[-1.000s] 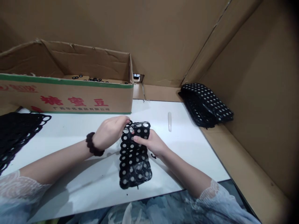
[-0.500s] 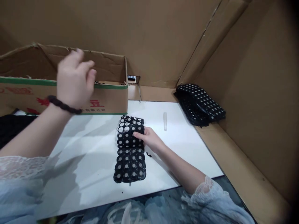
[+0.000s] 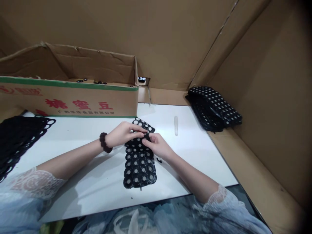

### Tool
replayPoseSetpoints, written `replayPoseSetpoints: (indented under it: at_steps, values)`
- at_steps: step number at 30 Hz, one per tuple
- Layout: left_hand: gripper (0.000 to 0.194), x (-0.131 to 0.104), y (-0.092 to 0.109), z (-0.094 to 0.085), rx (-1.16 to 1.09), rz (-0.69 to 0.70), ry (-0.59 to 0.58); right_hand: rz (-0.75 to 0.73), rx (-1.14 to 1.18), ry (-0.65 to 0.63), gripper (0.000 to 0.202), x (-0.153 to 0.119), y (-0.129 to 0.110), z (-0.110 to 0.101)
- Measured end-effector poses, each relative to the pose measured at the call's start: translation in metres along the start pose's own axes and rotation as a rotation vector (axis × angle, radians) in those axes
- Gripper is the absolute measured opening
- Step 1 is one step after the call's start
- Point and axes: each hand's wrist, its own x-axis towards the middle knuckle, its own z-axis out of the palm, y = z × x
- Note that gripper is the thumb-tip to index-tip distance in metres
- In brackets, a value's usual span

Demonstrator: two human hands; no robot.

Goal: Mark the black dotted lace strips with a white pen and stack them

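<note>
The right hand (image 3: 158,144) held the black sheet (image 3: 140,162) with round pale spots, its fingers clamped on the upper right part of this sheet, with the thumb on the top side. The left hand (image 3: 123,132) came over the same sheet from the left side; the tips of its thumb and its forefinger lay close to each other, near the fingertips of the right hand, but I cannot tell if they pinched the material. The black sheet was under the fingers of both hands, and its longer part extended from them toward the person, over the white table (image 3: 104,195). A dark band (image 3: 105,143) was around the left wrist, behind the fingers. Just beside the sheet, below the right fingers, there was a small black scrap (image 3: 159,160). To the right of the fingers and a little farther, a clear stick (image 3: 175,125) lay on the table, and beyond it a dotted black bundle (image 3: 214,109) rested near the cardboard wall (image 3: 255,97). Beyond the fingers, to the left, stood an open cardboard box (image 3: 97,97) with some black rings (image 3: 99,82) inside. Well to the left of the fingers lay a black openwork piece (image 3: 21,139).
</note>
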Motion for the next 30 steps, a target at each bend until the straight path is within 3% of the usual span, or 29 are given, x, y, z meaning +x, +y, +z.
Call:
replayPoseSetpoints:
  at_steps: [4, 7, 10, 12, 15, 16, 17, 19, 21, 22, 24, 27, 29, 30]
  values:
    - [0.031, 0.0, 0.006, -0.002, -0.133, -0.142, 0.017, -0.033, 0.14, -0.079, 0.016, -0.001, -0.005, 0.001]
    - [0.029, 0.0, 0.013, -0.004, 0.074, -0.153, 0.242, -0.044, 0.262, -0.123, 0.013, -0.001, -0.013, 0.0]
    - [0.023, 0.003, 0.018, -0.016, 0.307, -0.088, 0.457, -0.032, 0.247, -0.058, 0.016, -0.003, -0.016, 0.0]
    - [0.023, 0.009, 0.017, -0.036, 0.351, -0.071, 0.651, 0.002, 0.215, -0.029, 0.018, -0.004, -0.014, 0.002]
    - [0.031, 0.02, 0.008, -0.087, 0.488, -0.128, 1.118, 0.014, 0.212, -0.05, 0.019, -0.005, -0.008, 0.004]
    - [0.033, 0.023, 0.003, -0.105, 0.6, -0.146, 1.2, -0.007, 0.226, -0.056, 0.02, -0.004, -0.007, 0.004]
    - [0.034, 0.026, -0.002, -0.121, 0.723, -0.151, 1.192, -0.032, 0.243, -0.055, 0.022, -0.003, -0.006, 0.004]
    - [0.046, 0.03, -0.012, -0.145, 0.849, -0.251, 1.014, -0.065, 0.278, -0.035, 0.026, -0.001, -0.004, 0.003]
    - [0.057, 0.031, -0.018, -0.153, 0.872, -0.353, 0.762, -0.048, 0.295, -0.02, 0.028, 0.001, -0.002, 0.001]
    - [0.06, 0.031, -0.018, -0.151, 0.867, -0.362, 0.696, -0.03, 0.302, -0.023, 0.029, 0.001, -0.001, 0.001]
    - [0.058, 0.029, -0.013, -0.139, 0.858, -0.282, 0.698, 0.017, 0.316, -0.036, 0.029, 0.002, 0.002, 0.0]
    - [0.042, 0.023, 0.005, -0.104, 0.868, -0.039, 0.735, 0.101, 0.345, 0.005, 0.019, 0.002, 0.005, 0.0]
    - [0.036, 0.017, 0.014, -0.073, 0.875, 0.143, 0.571, 0.154, 0.379, 0.042, 0.016, 0.002, 0.005, 0.0]
    - [0.033, 0.014, 0.016, -0.057, 0.86, 0.31, 0.379, 0.17, 0.399, 0.048, 0.016, 0.001, 0.005, 0.0]
